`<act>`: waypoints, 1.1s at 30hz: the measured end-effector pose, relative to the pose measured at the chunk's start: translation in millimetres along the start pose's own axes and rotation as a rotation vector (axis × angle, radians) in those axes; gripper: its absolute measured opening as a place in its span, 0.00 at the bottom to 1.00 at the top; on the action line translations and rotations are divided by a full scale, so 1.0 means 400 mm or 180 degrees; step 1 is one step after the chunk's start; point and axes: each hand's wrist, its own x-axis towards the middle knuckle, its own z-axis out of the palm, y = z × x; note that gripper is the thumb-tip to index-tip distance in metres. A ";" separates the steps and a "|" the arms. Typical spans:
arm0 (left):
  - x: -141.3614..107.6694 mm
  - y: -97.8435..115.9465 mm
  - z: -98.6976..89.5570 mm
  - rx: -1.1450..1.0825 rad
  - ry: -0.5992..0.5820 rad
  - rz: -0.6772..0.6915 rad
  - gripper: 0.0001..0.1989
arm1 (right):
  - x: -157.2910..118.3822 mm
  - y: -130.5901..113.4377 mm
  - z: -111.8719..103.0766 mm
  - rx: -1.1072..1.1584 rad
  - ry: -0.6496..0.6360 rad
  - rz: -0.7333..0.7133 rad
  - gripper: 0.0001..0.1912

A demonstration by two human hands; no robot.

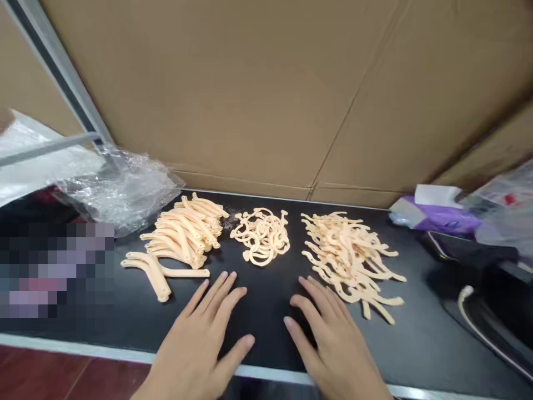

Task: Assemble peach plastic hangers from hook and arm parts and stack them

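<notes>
My left hand [200,344] rests over the front of the black table [266,300], fingers spread and nothing in it. Just beyond its fingertips lie curved, cream-coloured tube-like pieces [183,233], heaped at the left, with a few apart from the heap nearer me. My right hand [328,333] is also open and holds nothing. Its fingers reach toward a pile of thin, wavy cream pieces [350,255] on the right. Between these two heaps is a smaller pile of ring- or hook-shaped cream pieces [262,233]. What the pieces are made of, I cannot tell.
Cardboard [250,100] stands upright along the back edge. Crumpled clear plastic [133,189] lies at the back left by a metal frame post [62,72]. A purple tissue pack [445,214] sits at the back right, and a dark object with a pale cord [478,316] is at the right.
</notes>
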 end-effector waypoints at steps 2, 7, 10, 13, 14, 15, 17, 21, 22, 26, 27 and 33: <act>0.009 0.001 -0.001 -0.0073 0.0006 -0.0029 0.30 | -0.003 0.003 0.005 0.0074 0.0085 -0.0005 0.13; 0.014 0.011 -0.015 -0.0256 -0.0120 -0.0079 0.29 | -0.017 0.011 0.028 0.0333 0.0415 0.0150 0.21; 0.009 0.018 -0.023 -0.0372 -0.0170 -0.0167 0.28 | -0.020 0.017 0.034 0.0489 0.0511 0.0231 0.21; 0.009 0.023 -0.026 -0.0518 -0.0151 -0.0250 0.26 | -0.015 0.023 0.031 0.0289 0.0372 -0.0062 0.15; 0.010 0.024 -0.027 -0.0571 -0.0159 -0.0270 0.26 | -0.013 0.025 0.031 0.0178 0.0327 -0.0180 0.15; 0.012 0.025 -0.029 -0.0624 -0.0179 -0.0288 0.25 | -0.011 0.027 0.030 0.0096 0.0312 -0.0262 0.15; 0.015 0.026 -0.033 -0.0724 -0.0242 -0.0321 0.21 | -0.009 0.032 0.033 0.0053 0.0367 -0.0316 0.16; 0.015 0.030 -0.041 -0.0898 -0.0326 -0.0390 0.18 | -0.014 0.046 0.050 0.0016 0.0401 -0.0433 0.15; 0.013 0.031 -0.042 -0.0927 -0.0329 -0.0405 0.18 | -0.016 0.049 0.055 0.0011 0.0430 -0.0452 0.15; 0.010 0.032 -0.043 -0.0975 -0.0350 -0.0423 0.17 | -0.021 0.053 0.062 0.0061 0.0570 -0.0445 0.19; 0.010 0.032 -0.043 -0.0978 -0.0348 -0.0419 0.17 | -0.020 0.053 0.061 0.0073 0.0613 -0.0454 0.20; 0.011 0.032 -0.039 -0.0983 -0.0306 -0.0438 0.19 | -0.025 0.065 0.061 -0.0027 0.0415 -0.0604 0.17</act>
